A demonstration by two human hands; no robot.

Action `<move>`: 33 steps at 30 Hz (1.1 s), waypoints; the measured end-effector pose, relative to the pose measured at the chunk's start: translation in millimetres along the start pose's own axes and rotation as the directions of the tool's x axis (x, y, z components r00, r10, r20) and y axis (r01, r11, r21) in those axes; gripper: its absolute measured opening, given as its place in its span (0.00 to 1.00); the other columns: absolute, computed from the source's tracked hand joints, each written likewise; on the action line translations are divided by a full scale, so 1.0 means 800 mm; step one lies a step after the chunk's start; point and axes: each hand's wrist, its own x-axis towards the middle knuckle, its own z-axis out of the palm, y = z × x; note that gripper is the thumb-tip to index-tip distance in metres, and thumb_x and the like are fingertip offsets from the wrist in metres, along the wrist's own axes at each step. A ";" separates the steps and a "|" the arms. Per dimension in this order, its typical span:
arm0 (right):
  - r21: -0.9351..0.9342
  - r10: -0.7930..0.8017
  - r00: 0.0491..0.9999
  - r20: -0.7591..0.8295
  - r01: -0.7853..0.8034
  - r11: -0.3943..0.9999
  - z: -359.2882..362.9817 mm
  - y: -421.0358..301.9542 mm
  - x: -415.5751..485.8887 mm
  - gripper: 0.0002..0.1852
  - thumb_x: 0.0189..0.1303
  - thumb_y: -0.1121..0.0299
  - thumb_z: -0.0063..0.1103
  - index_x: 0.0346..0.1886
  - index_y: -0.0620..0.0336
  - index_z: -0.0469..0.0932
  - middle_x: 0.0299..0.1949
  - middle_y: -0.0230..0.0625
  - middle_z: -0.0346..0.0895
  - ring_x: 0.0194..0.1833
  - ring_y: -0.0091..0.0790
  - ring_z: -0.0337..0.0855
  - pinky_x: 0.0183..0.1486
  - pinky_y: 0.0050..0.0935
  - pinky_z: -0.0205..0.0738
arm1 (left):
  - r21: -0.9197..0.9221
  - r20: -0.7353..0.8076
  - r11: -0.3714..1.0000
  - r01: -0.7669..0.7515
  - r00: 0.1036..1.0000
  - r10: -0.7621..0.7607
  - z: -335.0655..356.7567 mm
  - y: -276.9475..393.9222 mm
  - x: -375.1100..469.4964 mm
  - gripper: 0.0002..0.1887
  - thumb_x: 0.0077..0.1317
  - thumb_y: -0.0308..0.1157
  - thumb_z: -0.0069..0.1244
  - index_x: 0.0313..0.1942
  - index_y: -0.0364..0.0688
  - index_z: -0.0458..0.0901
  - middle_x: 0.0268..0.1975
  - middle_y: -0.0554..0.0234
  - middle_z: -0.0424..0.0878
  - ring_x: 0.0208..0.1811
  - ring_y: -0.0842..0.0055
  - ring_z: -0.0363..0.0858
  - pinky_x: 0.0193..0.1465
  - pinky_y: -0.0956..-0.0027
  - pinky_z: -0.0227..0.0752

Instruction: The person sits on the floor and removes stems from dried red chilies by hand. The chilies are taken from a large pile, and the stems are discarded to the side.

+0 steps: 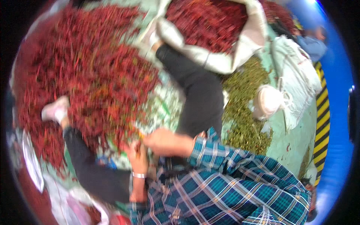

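A large heap of dried red chili peppers (pixel 92 76) spreads over the floor between and beyond my outstretched legs. Close to my body, my left hand (pixel 137 156), with a silvery bangle at the wrist, is at the heap's near edge with small reddish pieces at its fingers. My right hand (pixel 157 140) comes in from the right, its fingertips close to the left hand, by something small and orange-red. Both are blurred, so the exact grip of the right is unclear. An open white woven sack (pixel 219 62), full of red chilies (pixel 208 25), stands beyond my right foot.
Green-brown stems or stalks (pixel 244 109) lie right of my leg, beside a whitish round container or bundle (pixel 267 101). A folded white sack (pixel 298 76) is farther right, near a yellow-black striped edge (pixel 322 121). Another person (pixel 312 45) sits at the upper right. More sacks (pixel 59 202) lie lower left.
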 end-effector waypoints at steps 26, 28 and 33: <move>0.082 -0.072 0.995 -0.063 0.077 0.994 -0.008 0.010 0.001 0.06 0.53 0.69 0.52 0.27 0.61 0.75 0.24 0.45 0.75 0.29 0.52 0.77 0.31 0.45 0.70 | 0.012 0.136 0.999 -0.039 0.990 0.037 -0.010 0.023 0.009 0.05 0.61 0.23 0.49 0.37 0.35 0.77 0.25 0.71 0.76 0.26 0.88 0.71 0.28 0.79 0.65; 0.302 -0.008 1.000 -0.019 0.014 0.953 -0.012 0.021 0.003 0.08 0.55 0.68 0.52 0.30 0.63 0.76 0.24 0.46 0.76 0.26 0.47 0.77 0.30 0.40 0.70 | -0.125 0.132 0.986 0.113 0.987 -0.096 -0.014 0.018 0.004 0.05 0.61 0.23 0.49 0.38 0.35 0.77 0.25 0.73 0.76 0.26 0.88 0.71 0.28 0.79 0.65; 0.739 0.088 0.979 0.186 -0.198 0.644 -0.018 0.027 -0.002 0.10 0.64 0.69 0.51 0.30 0.65 0.75 0.17 0.29 0.70 0.21 0.21 0.70 0.25 0.24 0.66 | -0.504 0.113 0.793 0.343 0.936 -0.334 -0.017 0.036 0.002 0.06 0.64 0.25 0.47 0.39 0.36 0.78 0.28 0.75 0.76 0.27 0.90 0.70 0.28 0.83 0.63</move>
